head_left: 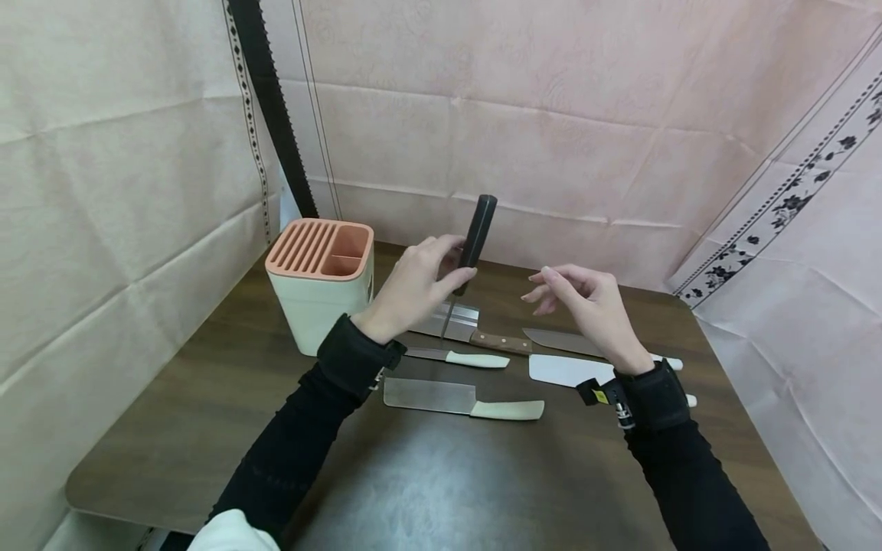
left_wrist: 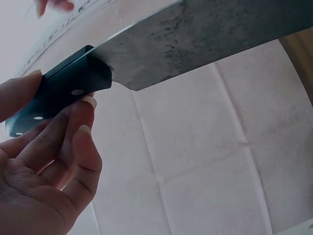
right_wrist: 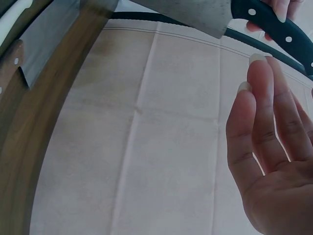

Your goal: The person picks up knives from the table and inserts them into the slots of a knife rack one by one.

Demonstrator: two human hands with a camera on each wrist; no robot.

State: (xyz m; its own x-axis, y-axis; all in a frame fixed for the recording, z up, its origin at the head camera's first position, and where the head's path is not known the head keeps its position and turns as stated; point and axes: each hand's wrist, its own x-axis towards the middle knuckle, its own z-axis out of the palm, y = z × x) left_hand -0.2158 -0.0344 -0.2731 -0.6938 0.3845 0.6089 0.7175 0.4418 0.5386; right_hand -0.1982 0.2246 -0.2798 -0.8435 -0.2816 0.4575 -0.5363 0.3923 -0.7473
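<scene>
My left hand (head_left: pixel 413 282) pinches the black riveted handle of a broad-bladed kitchen knife (head_left: pixel 480 229) between thumb and fingers, above the table. Its handle points up and its blade down; in the left wrist view the wide grey blade (left_wrist: pixel 195 41) shows stains. To the right, my right hand (head_left: pixel 589 310) hovers with relaxed fingers and holds nothing. In the right wrist view its fingers (right_wrist: pixel 264 112) are apart from the black handle. Left of the left hand stands a pale green knife block (head_left: pixel 303 306) with a salmon slotted top.
Several knives lie on the brown table (head_left: pixel 448 490): a wooden-handled cleaver (head_left: pixel 499 342), a small pale-handled knife (head_left: pixel 478 360), a pale-handled cleaver (head_left: pixel 507 411), a white-bladed knife (head_left: pixel 561 370) and a long-bladed knife (head_left: pixel 558 339). Cloth walls (head_left: pixel 551 138) stand behind and beside the table.
</scene>
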